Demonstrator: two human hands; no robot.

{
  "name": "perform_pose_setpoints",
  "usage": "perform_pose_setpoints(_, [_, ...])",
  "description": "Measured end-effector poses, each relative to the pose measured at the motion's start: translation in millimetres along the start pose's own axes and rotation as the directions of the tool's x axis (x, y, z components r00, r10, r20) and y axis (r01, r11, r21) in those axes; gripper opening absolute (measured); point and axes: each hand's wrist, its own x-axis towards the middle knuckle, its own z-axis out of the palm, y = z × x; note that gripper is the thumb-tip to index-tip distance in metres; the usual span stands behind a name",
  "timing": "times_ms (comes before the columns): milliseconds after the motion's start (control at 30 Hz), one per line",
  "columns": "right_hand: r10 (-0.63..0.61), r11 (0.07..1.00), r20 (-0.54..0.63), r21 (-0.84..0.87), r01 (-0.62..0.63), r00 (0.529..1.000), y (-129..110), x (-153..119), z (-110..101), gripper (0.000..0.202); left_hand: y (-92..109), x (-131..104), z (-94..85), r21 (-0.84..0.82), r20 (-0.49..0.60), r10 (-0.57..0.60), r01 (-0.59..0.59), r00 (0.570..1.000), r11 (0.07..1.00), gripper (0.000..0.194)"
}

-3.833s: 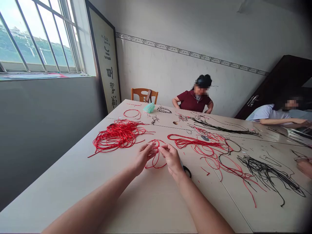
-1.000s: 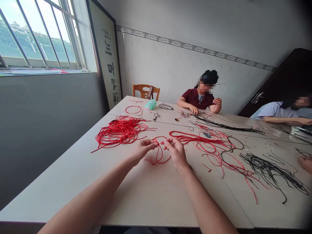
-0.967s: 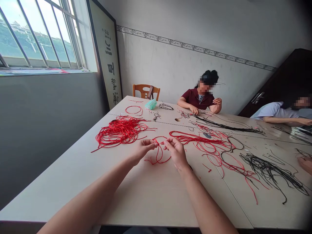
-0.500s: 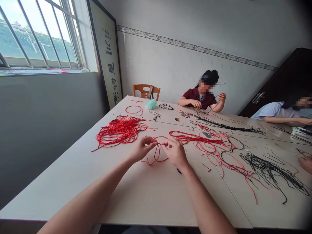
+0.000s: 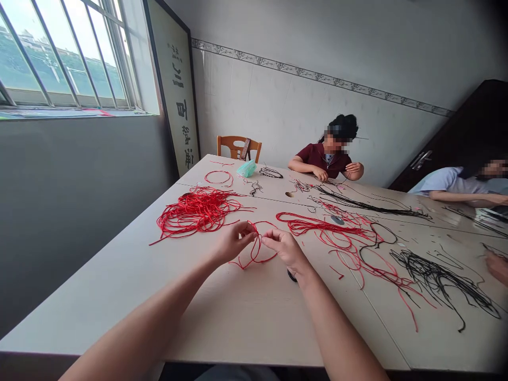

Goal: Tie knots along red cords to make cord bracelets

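Near the middle of the table, my left hand (image 5: 238, 241) pinches a thin red cord (image 5: 254, 256), which hangs in loops below the fingers. Close on its right, the thumb and fingertips of my right hand (image 5: 280, 244) are pressed together at the same cord. The small stretch between the fingertips is too fine to make out. A tangled pile of red cords (image 5: 198, 211) lies beyond my left hand. To the right of my right hand is a folded bundle of red cords (image 5: 325, 225). A dark round object (image 5: 292, 275) is partly hidden by my right wrist.
Black cords (image 5: 444, 278) lie on the table (image 5: 119, 296) at right, more (image 5: 369, 203) farther back. A green plastic bag (image 5: 246, 169) and a red coil (image 5: 218, 178) are at the far side. One person (image 5: 329, 159) sits opposite, another (image 5: 456, 185) at right; a hand (image 5: 498, 267) shows at the right edge.
My right hand's fingers have drawn closer together, and both hands stay near the same place. The person opposite has lowered a raised hand.
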Motion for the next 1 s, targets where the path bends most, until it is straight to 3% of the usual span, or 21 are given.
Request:
perform_pose_setpoints(133, [0.109,0.953,-0.049,0.288,-0.09,0.993,4,1,12,0.023,-2,0,3.0,-0.134,0.015,-0.058,0.06,0.998,0.989,0.023])
perform_pose_setpoints(300, [0.143,0.884,-0.128,0.462,-0.068,0.982,7,0,28,0.018,-3,0,6.9,-0.321,0.017,-0.191,0.186,0.981,0.929,0.025])
perform_pose_setpoints(400, [0.078,0.902,-0.191,0.431,0.013,0.978,7,-1,33,0.015,0,0,7.3,-0.397,0.025,-0.217,0.209,0.976,0.894,0.024])
perform_pose_setpoints(533, [-0.061,0.961,-0.259,0.247,0.127,0.964,6,-3,36,0.014,2,0,7.0,-0.467,0.038,-0.196,0.191,0.98,0.863,0.024])
perform_pose_setpoints(733, [-0.161,0.984,-0.251,0.033,0.175,0.954,5,-4,32,0.019,-5,2,8.0,-0.496,0.047,-0.146,0.15,0.988,0.855,0.025])
perform_pose_setpoints(900, [-0.144,0.983,-0.231,0.078,0.165,0.962,5,-4,30,0.017,-4,1,6.0,-0.484,0.071,-0.144,0.16,0.987,0.86,0.023])
perform_pose_setpoints(1000, [-0.136,0.974,-0.2,0.151,0.168,0.97,3,-4,27,0.015,-4,1,1.4,-0.486,0.127,-0.208,0.243,0.97,0.839,0.02])
